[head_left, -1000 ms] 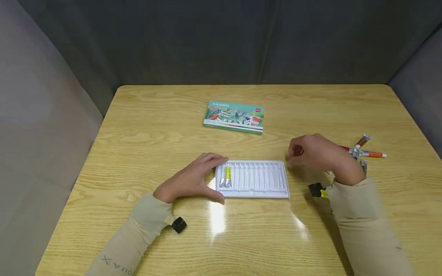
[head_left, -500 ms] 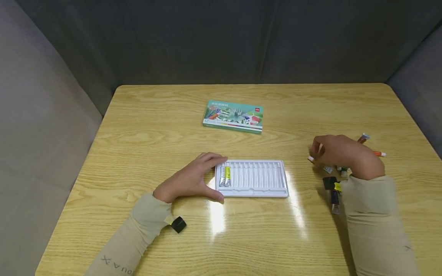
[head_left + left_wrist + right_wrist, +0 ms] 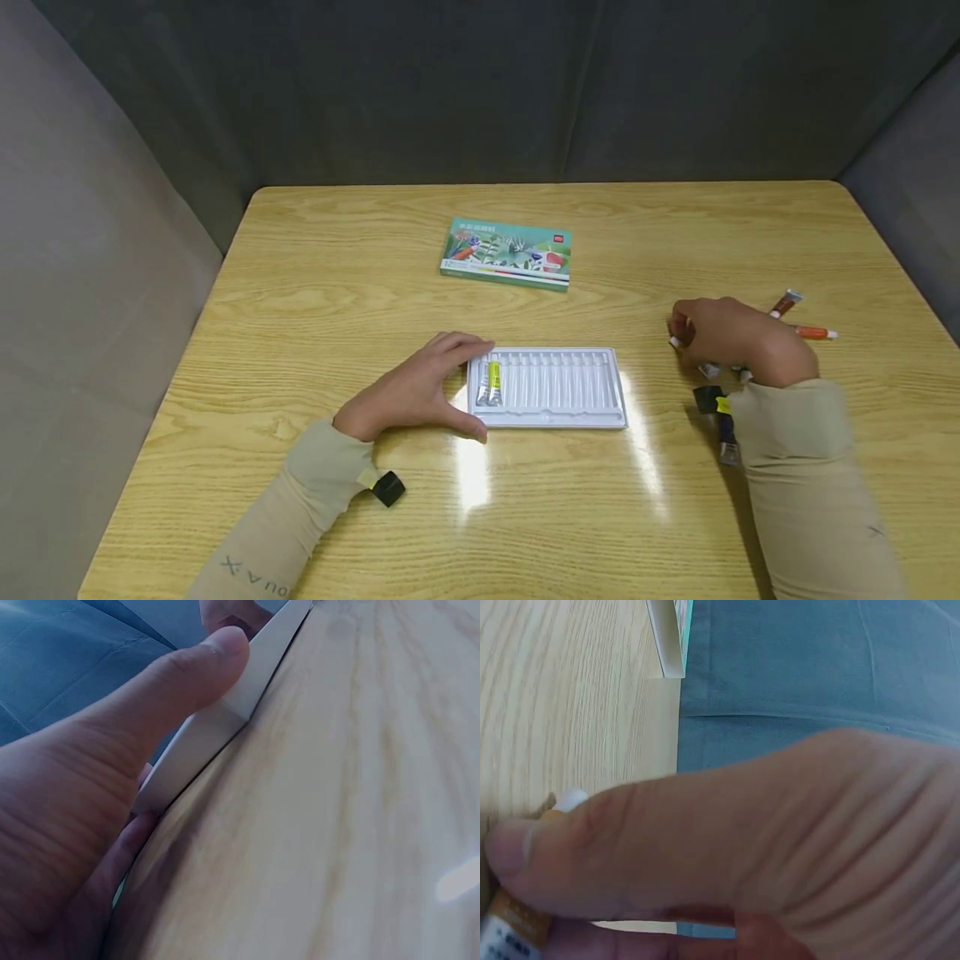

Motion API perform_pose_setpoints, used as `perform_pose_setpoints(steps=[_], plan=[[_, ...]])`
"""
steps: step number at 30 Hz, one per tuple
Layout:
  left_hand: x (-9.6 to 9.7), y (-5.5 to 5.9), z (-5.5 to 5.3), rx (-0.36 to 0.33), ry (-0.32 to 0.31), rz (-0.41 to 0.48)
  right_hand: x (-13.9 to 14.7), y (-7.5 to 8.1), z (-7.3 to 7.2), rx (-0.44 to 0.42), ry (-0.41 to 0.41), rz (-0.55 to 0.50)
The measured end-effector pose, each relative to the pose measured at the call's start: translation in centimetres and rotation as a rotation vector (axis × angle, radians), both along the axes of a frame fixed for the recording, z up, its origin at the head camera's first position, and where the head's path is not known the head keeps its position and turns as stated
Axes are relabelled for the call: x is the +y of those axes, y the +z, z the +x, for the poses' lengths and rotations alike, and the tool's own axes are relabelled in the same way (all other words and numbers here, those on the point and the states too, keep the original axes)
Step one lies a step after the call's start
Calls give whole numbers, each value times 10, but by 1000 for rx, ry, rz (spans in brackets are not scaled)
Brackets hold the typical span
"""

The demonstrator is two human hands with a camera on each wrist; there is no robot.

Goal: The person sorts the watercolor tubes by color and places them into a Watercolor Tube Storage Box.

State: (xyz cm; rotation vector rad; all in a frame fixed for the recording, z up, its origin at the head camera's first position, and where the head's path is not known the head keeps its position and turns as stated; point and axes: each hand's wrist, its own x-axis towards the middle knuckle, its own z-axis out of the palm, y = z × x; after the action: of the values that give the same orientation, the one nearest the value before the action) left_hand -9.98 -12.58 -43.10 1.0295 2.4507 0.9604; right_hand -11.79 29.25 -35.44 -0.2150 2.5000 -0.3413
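My left hand (image 3: 420, 387) holds the left end of a white plastic tray (image 3: 562, 392), thumb at its near corner and fingers at the far one. In the left wrist view the thumb lies against the tray's side wall (image 3: 214, 735). A white-labelled paint tube (image 3: 483, 392) and a yellow paint tube (image 3: 495, 379) lie side by side in the leftmost slots. To the right of the tray, my right hand (image 3: 738, 340) pinches an ochre paint tube (image 3: 519, 915) with a white cap; the thumb covers part of it.
Loose tubes lie around the right hand: a brown tube (image 3: 785, 303), an orange tube (image 3: 814, 332), a dark tube (image 3: 727, 442) by the wrist, and others partly hidden. A flat green illustrated box (image 3: 506, 254) lies behind the tray. Dark cloth (image 3: 420, 100) stands beyond the table.
My right hand has moved right, away from the tray's side to the loose tubes, and its fingers have come onto the ochre tube. The left hand and tray have stayed put.
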Motion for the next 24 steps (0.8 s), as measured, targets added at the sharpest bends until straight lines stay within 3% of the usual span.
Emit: perform_pose_setpoints(steps=[15, 24], plan=[[2, -1, -1, 9, 12, 0, -13, 1, -1, 56, 26, -65], [1, 1, 0, 9, 15, -6, -34, 8, -2, 252, 77, -122]])
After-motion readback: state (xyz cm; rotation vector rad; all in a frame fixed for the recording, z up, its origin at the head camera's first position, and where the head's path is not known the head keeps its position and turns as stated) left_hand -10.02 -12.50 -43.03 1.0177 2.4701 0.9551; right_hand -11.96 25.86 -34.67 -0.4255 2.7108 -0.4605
